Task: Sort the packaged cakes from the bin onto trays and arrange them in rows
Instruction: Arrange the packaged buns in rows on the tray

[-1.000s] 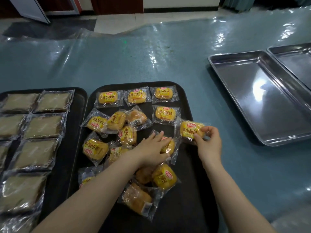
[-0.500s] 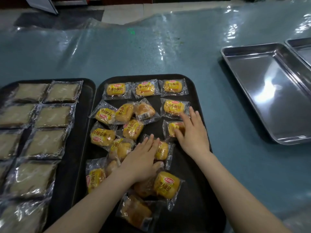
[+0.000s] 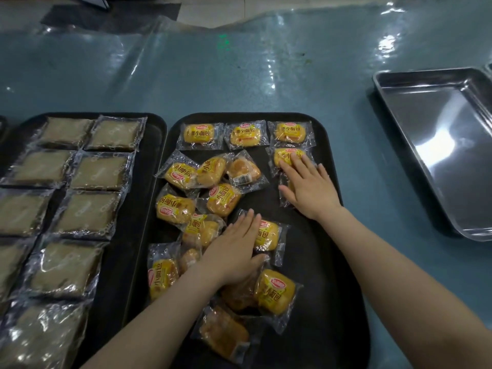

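Head view: the arranging step is in hand on the black tray (image 3: 306,328). A finished row of three yellow packaged cakes (image 3: 200,132) lies along its far edge; the rest sit jumbled nearer the person. The right hand (image 3: 308,186), fingers spread flat, presses a packet (image 3: 284,193) into place just below the far-right cake (image 3: 288,158), starting a second row. The left hand (image 3: 234,250) rests flat, fingers together, on a loose cake (image 3: 269,235). Next, I judge, that cake needs sliding up beside the pressed one. A second ago the right hand pinched its packet at the tray's right rim; now it lies on the tray.
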{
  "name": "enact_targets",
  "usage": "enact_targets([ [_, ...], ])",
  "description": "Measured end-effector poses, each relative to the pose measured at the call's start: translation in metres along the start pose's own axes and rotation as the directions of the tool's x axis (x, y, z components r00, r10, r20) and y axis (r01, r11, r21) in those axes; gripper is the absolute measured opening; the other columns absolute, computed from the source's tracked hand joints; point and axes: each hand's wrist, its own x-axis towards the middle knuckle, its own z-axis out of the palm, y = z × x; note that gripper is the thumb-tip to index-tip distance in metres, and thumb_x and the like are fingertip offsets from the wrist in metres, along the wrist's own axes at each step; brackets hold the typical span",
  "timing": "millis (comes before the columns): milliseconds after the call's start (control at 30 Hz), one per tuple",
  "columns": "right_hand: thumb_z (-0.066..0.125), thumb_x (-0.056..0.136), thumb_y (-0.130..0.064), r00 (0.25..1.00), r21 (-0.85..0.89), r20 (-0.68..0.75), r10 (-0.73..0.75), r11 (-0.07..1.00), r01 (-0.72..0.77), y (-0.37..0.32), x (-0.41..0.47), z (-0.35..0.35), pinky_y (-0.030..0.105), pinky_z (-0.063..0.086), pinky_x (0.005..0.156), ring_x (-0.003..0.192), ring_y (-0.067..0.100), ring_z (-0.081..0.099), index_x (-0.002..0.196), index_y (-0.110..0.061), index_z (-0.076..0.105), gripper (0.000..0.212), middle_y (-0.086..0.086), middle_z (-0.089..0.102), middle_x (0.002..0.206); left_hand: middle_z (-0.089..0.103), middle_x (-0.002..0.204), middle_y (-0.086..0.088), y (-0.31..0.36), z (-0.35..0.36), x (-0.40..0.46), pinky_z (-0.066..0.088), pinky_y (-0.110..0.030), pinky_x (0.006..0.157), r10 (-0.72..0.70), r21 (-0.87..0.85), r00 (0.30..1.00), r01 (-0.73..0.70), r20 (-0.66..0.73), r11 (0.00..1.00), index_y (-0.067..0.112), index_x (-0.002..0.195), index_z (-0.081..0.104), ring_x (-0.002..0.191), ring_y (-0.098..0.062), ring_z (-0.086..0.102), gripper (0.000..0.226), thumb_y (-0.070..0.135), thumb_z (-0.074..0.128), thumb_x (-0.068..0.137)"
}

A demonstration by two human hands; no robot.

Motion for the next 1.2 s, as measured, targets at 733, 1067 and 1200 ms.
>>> enact_targets([
  [733, 0.032, 0.099, -0.036, 0.993, 0.137, -0.058, 0.103, 0.986, -0.094, -0.033, -0.008, -0.004, 0.047, -0.010, 0.114, 0.144, 0.022, -0.019, 0.153, -0.021, 0.002, 0.065, 0.003, -0.009, 0.161, -0.021, 0.155, -0.002, 0.003, 0.003, -0.002, 0.002, -0.033, 0.117, -0.008, -0.005, 1.000, 0.007, -0.014, 1.000, 0.017, 0.147, -0.017, 0.143, -0.016, -0.013, 0.084, 0.047, 0.042, 0.094],
  [1067, 0.056, 0.087, -0.052, 0.995, 0.347, 0.037, -0.097, 0.935, 0.078, -0.045, -0.114, 0.012, 0.041, 0.001, 0.116, 0.146, 0.013, 0.003, 0.146, -0.034, 0.032, 0.066, -0.009, 0.021, 0.158, -0.009, 0.158, 0.005, 0.004, -0.010, -0.011, 0.009, -0.021, 0.106, -0.087, -0.473, 0.996, 0.059, -0.036, 0.879, 0.020, 0.148, -0.012, 0.142, -0.009, 0.002, 0.095, 0.031, 0.061, 0.088],
  [1200, 0.057, 0.092, -0.032, 0.998, 0.308, 0.006, 0.058, 0.950, -0.057, -0.040, -0.124, 0.013, 0.039, -0.002, 0.114, 0.147, 0.016, 0.003, 0.149, -0.033, 0.025, 0.066, -0.009, 0.019, 0.158, 0.004, 0.158, 0.008, 0.010, -0.013, -0.025, 0.011, -0.016, 0.106, -0.019, -0.414, 0.994, -0.028, -0.109, 0.910, 0.023, 0.150, 0.002, 0.138, 0.000, 0.008, 0.082, 0.026, 0.058, 0.090],
])
